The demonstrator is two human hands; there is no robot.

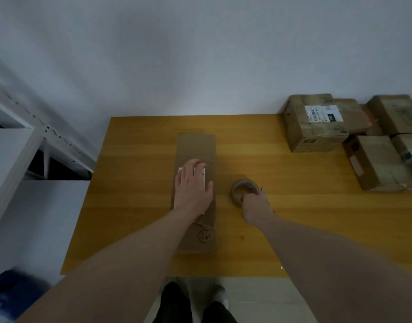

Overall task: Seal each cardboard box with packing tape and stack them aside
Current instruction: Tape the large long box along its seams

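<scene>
A long, narrow cardboard box (197, 148) lies lengthwise in the middle of the wooden table (135, 194), with a white label partly under my palm. My left hand (194, 187) rests flat on the box top, fingers spread and straight. Just right of the box sits a roll of clear packing tape (243, 188). My right hand (256, 205) grips the near edge of the roll with curled fingers. Several other cardboard boxes (314, 123) are grouped at the table's far right corner, some with shipping labels.
A white metal shelving unit (25, 141) stands to the left of the table. A white wall runs behind the table. A blue object (7, 292) lies on the floor at the lower left. My legs and shoes (195, 301) show below the table's near edge.
</scene>
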